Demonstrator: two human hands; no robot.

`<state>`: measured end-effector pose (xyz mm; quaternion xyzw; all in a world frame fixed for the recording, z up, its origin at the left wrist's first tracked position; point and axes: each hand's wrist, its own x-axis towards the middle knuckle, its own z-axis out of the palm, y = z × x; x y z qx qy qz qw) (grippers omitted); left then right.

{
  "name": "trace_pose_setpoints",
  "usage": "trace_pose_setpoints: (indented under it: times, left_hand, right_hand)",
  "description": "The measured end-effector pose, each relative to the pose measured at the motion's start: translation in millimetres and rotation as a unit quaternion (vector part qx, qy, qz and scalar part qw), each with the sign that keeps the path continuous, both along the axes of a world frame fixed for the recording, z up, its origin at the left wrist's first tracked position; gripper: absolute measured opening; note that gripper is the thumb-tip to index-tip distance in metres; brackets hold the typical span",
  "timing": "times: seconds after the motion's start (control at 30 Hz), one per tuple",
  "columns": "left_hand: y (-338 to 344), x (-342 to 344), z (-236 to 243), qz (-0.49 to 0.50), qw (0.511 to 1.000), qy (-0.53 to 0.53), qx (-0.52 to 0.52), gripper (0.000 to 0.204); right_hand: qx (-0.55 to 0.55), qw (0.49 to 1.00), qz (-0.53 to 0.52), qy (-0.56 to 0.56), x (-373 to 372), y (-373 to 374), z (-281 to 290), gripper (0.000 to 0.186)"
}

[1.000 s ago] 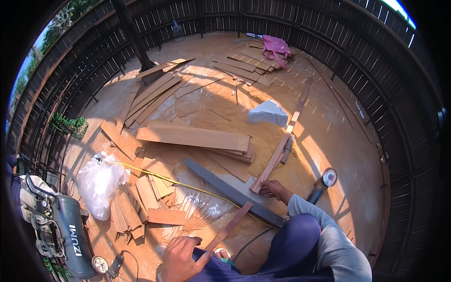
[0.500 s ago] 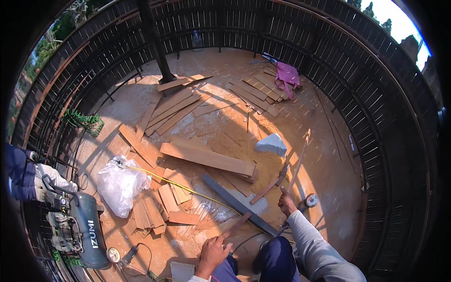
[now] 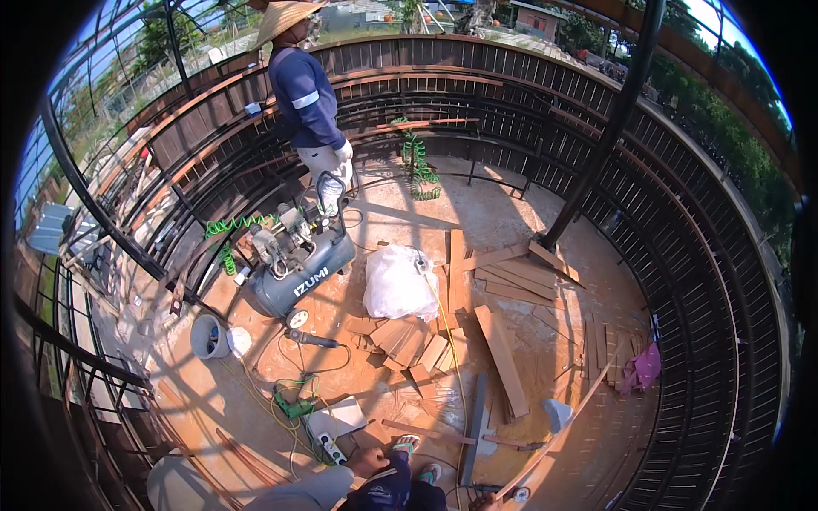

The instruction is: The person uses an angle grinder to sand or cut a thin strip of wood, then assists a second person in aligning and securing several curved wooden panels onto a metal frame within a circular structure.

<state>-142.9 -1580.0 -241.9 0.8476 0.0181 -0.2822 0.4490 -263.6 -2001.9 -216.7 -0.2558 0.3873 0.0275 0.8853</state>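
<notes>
Our view swung left; our right hand (image 3: 486,503), now low, clamps a long, slim, sunlit wooden strip (image 3: 530,466). Left hand (image 3: 368,462) curls by our trousers (image 3: 392,481), grip: can't tell.

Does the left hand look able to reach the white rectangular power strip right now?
Probably yes: the left hand appears close to the white power strip, whose socket face looks uncovered, though depth is uncertain.

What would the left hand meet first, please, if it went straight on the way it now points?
The left hand points to the picture's right, so the person's dark blue trouser leg probably comes first, though depth is unclear.
</notes>
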Motion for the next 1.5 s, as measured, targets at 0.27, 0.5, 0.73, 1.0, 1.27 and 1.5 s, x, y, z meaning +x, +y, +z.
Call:
trace_pose_setpoints:
  times: [0.27, 0.5, 0.73, 1.0, 1.27, 1.5]
  left_hand:
    - [80, -87, -7, 0.316, 0.939, -0.106, 0.086, 0.033]
    - [24, -195, 51, 0.419, 0.905, 0.056, -0.054, 0.037]
    - [15, -254, 89, 0.593, 0.788, 0.083, -0.143, 0.021]
    - [118, -241, 125, 0.775, 0.528, -0.065, -0.341, 0.054]
    - [255, -287, 251, 0.577, 0.363, -0.289, -0.672, 0.092]
    - [359, -348, 295, 0.731, 0.372, -0.333, -0.466, 0.061]
  right_hand:
    - [-0.186, 0.969, 0.162, -0.028, 49, 52, 193, 0.016]
    - [-0.359, 0.834, 0.407, -0.101, 50, -1, 196, 0.033]
    - [-0.574, 0.568, 0.557, -0.197, 67, 29, 252, 0.043]
    - [-0.592, 0.335, 0.658, -0.324, 89, 59, 271, 0.045]
    - [-0.516, 0.277, 0.625, -0.516, 77, 135, 264, 0.021]
    - [-0.691, 0.155, 0.491, -0.508, 74, 301, 254, 0.025]
